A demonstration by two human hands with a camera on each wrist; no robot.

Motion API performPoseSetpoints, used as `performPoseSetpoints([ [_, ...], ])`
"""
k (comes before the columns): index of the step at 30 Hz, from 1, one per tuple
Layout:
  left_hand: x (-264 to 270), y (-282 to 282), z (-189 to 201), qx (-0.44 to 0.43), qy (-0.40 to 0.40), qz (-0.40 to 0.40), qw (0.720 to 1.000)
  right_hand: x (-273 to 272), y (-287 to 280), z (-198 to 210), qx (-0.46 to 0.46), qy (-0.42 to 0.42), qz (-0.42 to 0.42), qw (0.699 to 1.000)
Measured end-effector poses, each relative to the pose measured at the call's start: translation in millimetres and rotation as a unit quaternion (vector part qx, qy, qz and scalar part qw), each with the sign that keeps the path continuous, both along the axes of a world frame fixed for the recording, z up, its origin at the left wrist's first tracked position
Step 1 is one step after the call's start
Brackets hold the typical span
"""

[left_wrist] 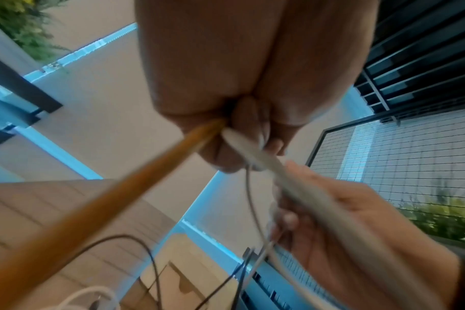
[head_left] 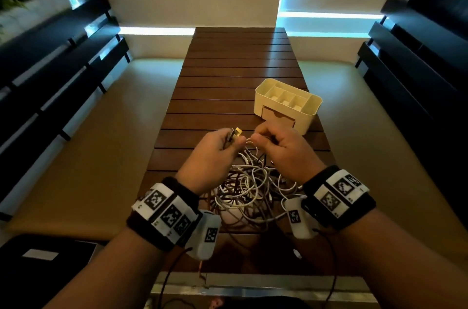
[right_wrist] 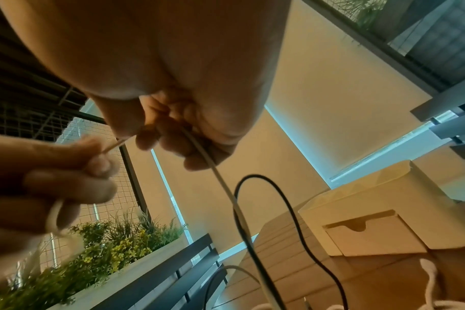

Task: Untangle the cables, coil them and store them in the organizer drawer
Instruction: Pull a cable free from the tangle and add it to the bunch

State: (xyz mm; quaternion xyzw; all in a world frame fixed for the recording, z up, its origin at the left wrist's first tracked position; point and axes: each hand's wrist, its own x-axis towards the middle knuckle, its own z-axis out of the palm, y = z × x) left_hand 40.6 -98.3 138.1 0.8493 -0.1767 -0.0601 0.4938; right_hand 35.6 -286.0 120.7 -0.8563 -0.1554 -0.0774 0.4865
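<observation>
**Both hands raised over the cable tangle**

Both hands hold cable ends above the desk point(head_left: 228, 60). The left hand point(head_left: 212, 154) grips a plug end point(head_left: 234, 133) in curled fingers; the right hand point(head_left: 281, 149) pinches a white cable point(right_wrist: 213, 165). Just below and between the wrists lies the tangle of cables point(head_left: 250, 187). Beyond the right hand stands the cream organizer point(head_left: 288, 103), its drawer point(head_left: 278, 117) closed. Wrist bands carry square black-and-white markers; no readable writing shows.

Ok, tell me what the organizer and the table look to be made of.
Organizer: likely plastic, cream, smooth matte walls with rounded moulded corners; its drawer front looks tan, possibly wood or card. Table: seemingly wood, dark brown slats with a slight sheen.
</observation>
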Motion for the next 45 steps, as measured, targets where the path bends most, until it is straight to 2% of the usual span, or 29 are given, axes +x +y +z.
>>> performPoseSetpoints([
  [3,0,-3,21,-0.062,-0.029,-0.012,0.998,-5,4,-9,0.046,0.068,-0.008,0.997],
  [7,-4,-6,44,-0.218,0.021,-0.008,0.976,-10,13,-32,0.079,0.129,0.005,0.988],
  [9,-4,0,42,-0.241,0.045,0.0,0.969,-9,11,-34,0.073,0.145,-0.008,0.987],
  [11,0,11,29,-0.196,0.045,0.015,0.98,-4,4,-26,0.057,0.139,-0.032,0.988],
  [13,5,24,14,-0.064,0.031,0.042,0.997,0,-3,-13,0.072,0.103,-0.075,0.989],
  [15,8,34,2,0.039,0.027,0.072,0.996,5,-7,-1,0.095,0.045,-0.097,0.99],
  [16,8,37,0,0.047,0.018,0.096,0.994,7,-7,4,0.088,0.02,-0.097,0.991],
  [20,4,30,14,-0.026,-0.087,0.179,0.98,17,-2,0,-0.009,-0.007,-0.073,0.997],
  [22,-1,19,22,-0.032,-0.123,0.165,0.978,19,2,-4,-0.049,-0.006,-0.053,0.997],
  [24,-5,10,25,-0.004,-0.129,0.118,0.985,18,7,-2,-0.052,-0.03,-0.034,0.998],
  [27,-1,5,13,0.102,-0.1,0.033,0.989,17,12,9,-0.044,-0.094,-0.025,0.994],
  [29,0,7,8,0.114,-0.085,0.016,0.99,17,14,13,-0.038,-0.106,-0.023,0.993],
  [31,0,7,13,0.079,-0.089,0.023,0.993,15,13,6,-0.02,-0.067,-0.019,0.997],
  [34,3,11,27,-0.015,-0.098,0.048,0.994,8,10,-17,-0.023,0.056,-0.006,0.998],
  [37,6,19,30,-0.11,-0.048,0.055,0.991,4,3,-35,-0.037,0.113,-0.007,0.993],
  [41,-1,30,9,-0.032,0.008,0.043,0.999,7,-6,-22,0.015,0.089,-0.059,0.994],
  [43,-1,36,-4,0.021,0.013,0.072,0.997,8,-8,-8,0.079,0.076,-0.085,0.99],
  [45,-1,41,-7,0.025,-0.003,0.131,0.991,8,-7,3,0.113,0.067,-0.09,0.987],
])
